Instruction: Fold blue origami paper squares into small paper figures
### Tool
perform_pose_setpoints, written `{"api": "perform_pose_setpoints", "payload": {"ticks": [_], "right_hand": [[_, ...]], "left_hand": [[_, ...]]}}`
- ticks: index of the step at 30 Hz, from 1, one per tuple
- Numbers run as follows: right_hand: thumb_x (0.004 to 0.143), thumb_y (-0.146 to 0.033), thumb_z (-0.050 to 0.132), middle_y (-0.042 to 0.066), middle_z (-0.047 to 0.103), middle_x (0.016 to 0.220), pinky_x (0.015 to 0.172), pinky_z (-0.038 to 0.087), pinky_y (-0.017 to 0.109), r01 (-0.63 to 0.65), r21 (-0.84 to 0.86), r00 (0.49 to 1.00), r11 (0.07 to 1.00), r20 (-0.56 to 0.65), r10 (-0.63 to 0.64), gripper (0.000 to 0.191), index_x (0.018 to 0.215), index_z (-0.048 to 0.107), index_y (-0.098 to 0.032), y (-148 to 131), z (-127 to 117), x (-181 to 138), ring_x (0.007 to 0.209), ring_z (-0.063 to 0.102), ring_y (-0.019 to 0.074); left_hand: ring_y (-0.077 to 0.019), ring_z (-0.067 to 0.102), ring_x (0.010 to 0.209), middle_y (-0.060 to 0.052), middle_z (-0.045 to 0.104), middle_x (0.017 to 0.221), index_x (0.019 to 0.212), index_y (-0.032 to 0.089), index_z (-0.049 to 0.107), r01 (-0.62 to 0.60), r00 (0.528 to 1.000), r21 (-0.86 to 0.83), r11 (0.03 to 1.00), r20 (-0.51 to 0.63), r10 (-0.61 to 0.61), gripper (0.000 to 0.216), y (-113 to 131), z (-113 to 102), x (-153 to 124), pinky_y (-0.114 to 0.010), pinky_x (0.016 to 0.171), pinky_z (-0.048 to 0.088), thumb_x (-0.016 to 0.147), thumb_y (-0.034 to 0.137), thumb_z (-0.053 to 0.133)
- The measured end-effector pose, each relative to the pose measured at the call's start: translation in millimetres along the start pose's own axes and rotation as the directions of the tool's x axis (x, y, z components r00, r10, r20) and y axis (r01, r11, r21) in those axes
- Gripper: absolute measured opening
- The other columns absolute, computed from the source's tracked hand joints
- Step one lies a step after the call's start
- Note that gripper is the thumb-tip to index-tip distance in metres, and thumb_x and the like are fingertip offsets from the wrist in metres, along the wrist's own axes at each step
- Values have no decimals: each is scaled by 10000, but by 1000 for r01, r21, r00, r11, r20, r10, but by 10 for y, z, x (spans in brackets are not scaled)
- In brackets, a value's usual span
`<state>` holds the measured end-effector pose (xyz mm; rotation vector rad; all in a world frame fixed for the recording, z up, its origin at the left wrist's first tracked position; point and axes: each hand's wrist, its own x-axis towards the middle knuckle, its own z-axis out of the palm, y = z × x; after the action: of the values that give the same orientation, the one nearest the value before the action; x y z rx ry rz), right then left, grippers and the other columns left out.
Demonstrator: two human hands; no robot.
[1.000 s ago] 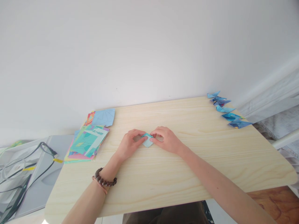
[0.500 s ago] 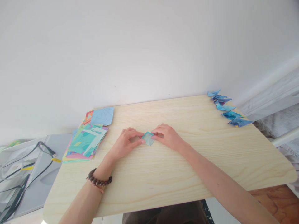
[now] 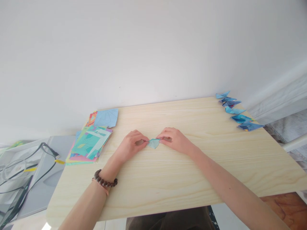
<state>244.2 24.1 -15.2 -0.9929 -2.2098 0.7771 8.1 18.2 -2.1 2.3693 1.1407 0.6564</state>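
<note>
A small folded piece of light teal origami paper (image 3: 153, 143) is held between my two hands near the middle of the wooden table. My left hand (image 3: 133, 143) pinches its left corner between thumb and fingers. On the opposite side, my right hand (image 3: 173, 139) pinches the right corner the same way. The paper's lower part comes to a point toward me, and creases show on its face. My fingertips hide both side corners.
Colourful paper sheets (image 3: 91, 142) lie stacked at the table's left, with a blue creased sheet (image 3: 106, 118) behind. Several folded blue paper figures (image 3: 235, 110) line the right edge. A grey-white box with cables (image 3: 42, 166) stands left of the table (image 3: 153, 185). A wall rises behind.
The paper's upper part has come down, turning its diamond outline into a wider, flatter shape. Both hands now pinch its side corners. The view has shifted slightly.
</note>
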Motion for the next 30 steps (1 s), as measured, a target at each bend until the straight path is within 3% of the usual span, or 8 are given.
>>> {"api": "perform_pose_setpoints", "payload": {"ticks": [4, 11, 18, 23, 30], "right_hand": [[834, -207, 559, 23, 618, 822, 708, 417, 255, -4, -13, 1000, 1000, -5, 4, 131, 895, 675, -207, -32, 1, 7, 731, 537, 121], [886, -165, 464, 41, 584, 900, 761, 408, 276, 171, -141, 985, 975, 21, -170, 241, 1007, 660, -237, 39, -3, -83, 804, 521, 129], [886, -90, 394, 38, 566, 902, 719, 382, 268, 250, -371, 968, 895, 73, -240, 331, 1058, 627, -249, 31, 17, -116, 774, 481, 131], [874, -121, 430, 35, 558, 910, 714, 356, 271, 242, -448, 970, 861, 85, -228, 284, 1033, 630, -247, -10, 19, -115, 771, 457, 136], [846, -143, 459, 38, 562, 979, 735, 331, 302, 188, -502, 982, 844, 74, -175, 284, 1051, 621, -255, -94, 50, -158, 814, 443, 160]], "left_hand": [[-169, 557, 802, -55, 658, 835, 892, 200, 670, -86, 996, -8, 996, 27, 86, 154, -27, -32, -8, -321, 763, 444, 848, 233, 526], [-161, 552, 851, -65, 639, 955, 1042, 252, 654, -194, 975, 3, 981, 112, 192, 251, -57, -105, -73, -308, 750, 467, 864, 179, 493], [-160, 552, 860, -72, 633, 962, 1033, 235, 658, -203, 974, 9, 979, 106, 201, 251, -53, -95, -78, -298, 746, 476, 859, 166, 491], [-161, 542, 845, -64, 616, 958, 1030, 253, 661, -212, 971, 79, 974, 127, 201, 282, -32, -138, -93, -292, 724, 474, 826, 145, 499], [-179, 521, 846, -47, 597, 905, 896, 246, 696, -78, 995, 180, 980, 78, 65, 183, 105, -108, -93, -326, 783, 433, 803, 258, 539]]}}
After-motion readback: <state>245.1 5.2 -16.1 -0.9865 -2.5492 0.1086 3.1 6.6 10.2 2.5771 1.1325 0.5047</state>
